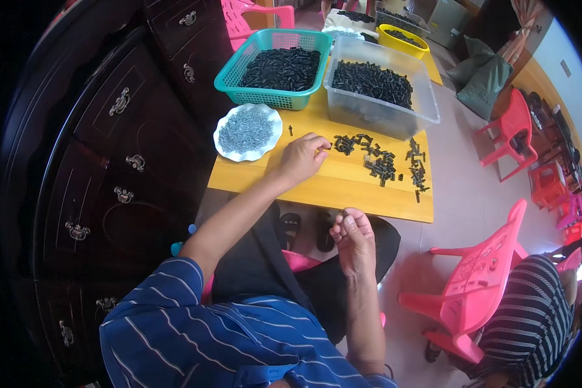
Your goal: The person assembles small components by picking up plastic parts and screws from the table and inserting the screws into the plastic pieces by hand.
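Over the yellow tabletop, my left hand [301,160] is closed in a pinch on a small black plastic piece [327,147], mostly hidden by the fingertips. Nearer to me, above my lap, the thumb and fingers of my right hand [357,244] grip a small dark piece [344,214]. Loose black pieces [380,165] lie in clusters to the right of my left hand, and a line of them [417,169] runs along the table's right side. A white scalloped plate [224,143] of small clear or silvery parts stands left of my left hand.
A teal basket [223,84] and a clear plastic bin [427,118], both full of black pieces, stand at the table's far side. Beyond is a yellow basin [383,37]. A dark cabinet [119,168] lines the left. Pink chairs [475,284] and a person in stripes [529,317] are right.
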`<state>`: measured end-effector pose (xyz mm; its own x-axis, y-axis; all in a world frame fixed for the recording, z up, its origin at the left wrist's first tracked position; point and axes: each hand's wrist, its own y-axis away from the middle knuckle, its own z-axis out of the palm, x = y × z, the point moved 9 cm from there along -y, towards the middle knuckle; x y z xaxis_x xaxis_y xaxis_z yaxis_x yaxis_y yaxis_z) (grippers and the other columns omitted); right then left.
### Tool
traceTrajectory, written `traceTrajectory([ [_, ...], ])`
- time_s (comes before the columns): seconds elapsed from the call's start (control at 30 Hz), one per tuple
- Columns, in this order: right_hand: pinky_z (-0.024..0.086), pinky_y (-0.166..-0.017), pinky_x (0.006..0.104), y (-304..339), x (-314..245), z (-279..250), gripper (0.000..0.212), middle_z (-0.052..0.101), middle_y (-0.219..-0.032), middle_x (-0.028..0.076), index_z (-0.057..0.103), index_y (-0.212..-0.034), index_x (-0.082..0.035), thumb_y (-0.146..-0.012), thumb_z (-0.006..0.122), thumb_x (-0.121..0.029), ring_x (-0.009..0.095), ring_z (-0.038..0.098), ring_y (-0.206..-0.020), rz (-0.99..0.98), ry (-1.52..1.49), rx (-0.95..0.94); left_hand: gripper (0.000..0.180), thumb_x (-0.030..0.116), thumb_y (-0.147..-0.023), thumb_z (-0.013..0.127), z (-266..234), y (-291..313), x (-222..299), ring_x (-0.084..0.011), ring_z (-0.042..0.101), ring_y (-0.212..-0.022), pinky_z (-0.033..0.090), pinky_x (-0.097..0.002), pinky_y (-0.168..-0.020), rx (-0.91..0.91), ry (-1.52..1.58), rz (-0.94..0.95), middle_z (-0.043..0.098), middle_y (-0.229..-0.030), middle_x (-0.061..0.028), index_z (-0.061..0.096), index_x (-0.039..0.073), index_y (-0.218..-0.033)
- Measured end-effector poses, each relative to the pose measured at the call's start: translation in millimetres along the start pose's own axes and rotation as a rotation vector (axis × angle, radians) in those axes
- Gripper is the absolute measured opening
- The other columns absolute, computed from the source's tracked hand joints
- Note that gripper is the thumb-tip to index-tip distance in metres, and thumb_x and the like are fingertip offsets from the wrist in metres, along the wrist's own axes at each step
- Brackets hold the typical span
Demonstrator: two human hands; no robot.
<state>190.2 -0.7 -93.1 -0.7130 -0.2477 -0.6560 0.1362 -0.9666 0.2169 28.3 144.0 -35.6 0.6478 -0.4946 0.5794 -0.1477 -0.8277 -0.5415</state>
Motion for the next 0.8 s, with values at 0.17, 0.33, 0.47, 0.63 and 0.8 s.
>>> traceTrajectory([
  [0.17,0.055,-0.078,0.0285,-0.5,0.4,-3.7,0.015,0.067,-0.095,0.005,0.063,-0.109,-0.009,-0.095,0.066,-0.012,0.012,0.065,-0.079,0.013,-0.003,0.014,0.015,0.009,-0.084,0.066,22.3,-8.5,3.2,-0.0313,0.066,-0.086,0.053,-0.042,-0.073,-0.073,-0.09,0.07,0.066,-0.093,-0.0115,0.071,0.005,-0.097],
  [0.33,0.054,-0.078,0.0281,0.2,0.6,-2.1,0.016,0.067,-0.095,0.004,0.063,-0.109,-0.009,-0.095,0.066,-0.014,0.012,0.064,-0.078,0.029,0.001,0.016,0.015,0.012,-0.086,0.065,36.0,-12.8,-1.8,-0.0304,0.066,-0.083,0.053,-0.0425,-0.072,-0.101,-0.179,0.115,0.063,-0.09,-0.0096,0.072,0.009,-0.098],
  [0.47,0.054,-0.078,0.0285,2.0,-2.5,-5.4,0.017,0.066,-0.095,0.004,0.062,-0.11,-0.009,-0.094,0.067,-0.015,0.011,0.063,-0.078,0.013,0.013,0.038,0.011,0.015,-0.086,0.064,47.6,-14.6,-0.3,-0.0301,0.065,-0.084,0.053,-0.0427,-0.072,-0.176,-0.237,0.108,0.063,-0.09,-0.0093,0.07,0.008,-0.092],
  [0.63,0.053,-0.08,0.0284,-0.4,0.6,-12.5,0.024,0.068,-0.099,0.006,0.061,-0.113,-0.007,-0.092,0.07,-0.016,0.013,0.063,-0.082,0.016,0.004,0.037,0.01,0.014,-0.087,0.062,55.9,-11.1,5.0,-0.0318,0.064,-0.085,0.052,-0.043,-0.074,-0.194,-0.227,0.25,0.064,-0.09,-0.0105,0.066,0.007,-0.093],
  [0.8,0.052,-0.077,0.0255,-5.9,8.2,-8.3,0.023,0.067,-0.096,0.003,0.063,-0.112,-0.009,-0.093,0.071,-0.018,0.011,0.063,-0.081,0.05,-0.037,0.008,0.005,0.001,-0.086,0.062,24.5,1.8,25.9,-0.0188,0.062,-0.064,0.049,-0.0331,-0.059,-0.206,0.025,0.082,0.063,-0.079,-0.0101,0.061,0.001,-0.091],
])
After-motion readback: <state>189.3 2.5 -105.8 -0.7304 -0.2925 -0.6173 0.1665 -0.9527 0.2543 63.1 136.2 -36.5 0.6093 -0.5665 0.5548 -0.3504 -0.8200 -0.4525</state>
